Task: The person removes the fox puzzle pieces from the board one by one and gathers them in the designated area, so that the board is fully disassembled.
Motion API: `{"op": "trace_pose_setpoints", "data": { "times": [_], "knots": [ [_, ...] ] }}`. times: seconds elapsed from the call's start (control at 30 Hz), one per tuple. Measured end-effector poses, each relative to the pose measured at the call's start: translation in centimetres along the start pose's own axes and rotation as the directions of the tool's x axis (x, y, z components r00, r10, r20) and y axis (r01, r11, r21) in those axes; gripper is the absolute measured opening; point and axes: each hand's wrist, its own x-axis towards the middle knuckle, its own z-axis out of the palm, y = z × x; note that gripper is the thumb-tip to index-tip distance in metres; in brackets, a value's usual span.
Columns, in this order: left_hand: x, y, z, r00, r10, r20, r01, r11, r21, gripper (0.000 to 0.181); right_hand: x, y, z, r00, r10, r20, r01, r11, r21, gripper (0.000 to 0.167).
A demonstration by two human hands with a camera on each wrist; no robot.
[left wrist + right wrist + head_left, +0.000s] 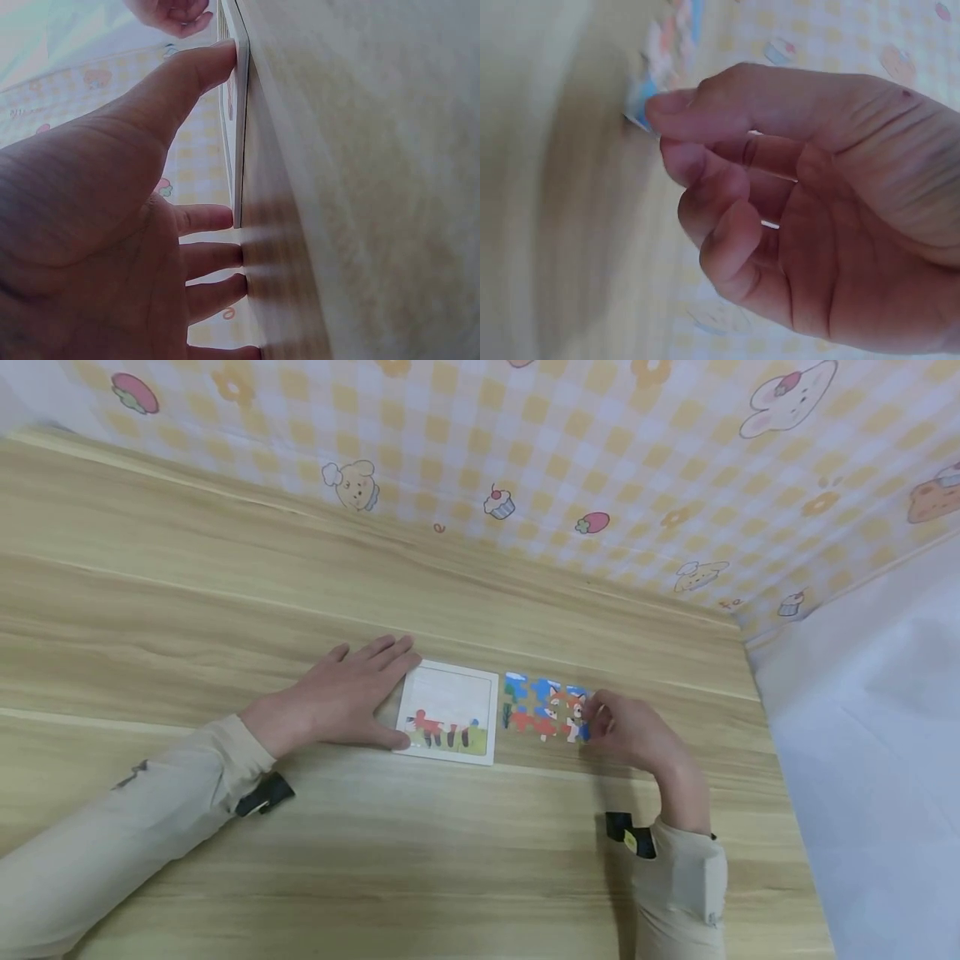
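A white-rimmed square puzzle board lies on the table, with several pieces showing orange, dark and green fitted along its lower part. My left hand is spread at the board's left side. Its thumb touches the near left corner and its index finger the far left corner; the other fingertips rest on the table. Loose puzzle pieces with a fox's face, blue and orange lie to the board's right. At their right edge, my right hand pinches a blue puzzle piece between thumb and curled index finger, partly hidden.
The wooden table extends around the board. Behind it stands a yellow-and-white checked cloth printed with cartoon figures. A white surface lies beyond the table's right edge.
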Motion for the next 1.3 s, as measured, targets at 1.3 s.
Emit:
{"op": "trace_pose_setpoints", "data": {
  "times": [1.3],
  "knots": [
    [-0.2, -0.3, -0.3, 0.999, 0.027, 0.026, -0.027, 1.000, -0.010, 0.103, 2.6, -14.7, 4.7, 0.920, -0.374, 0.113, 0.384, 0.920, -0.082, 0.018]
  ]
}}
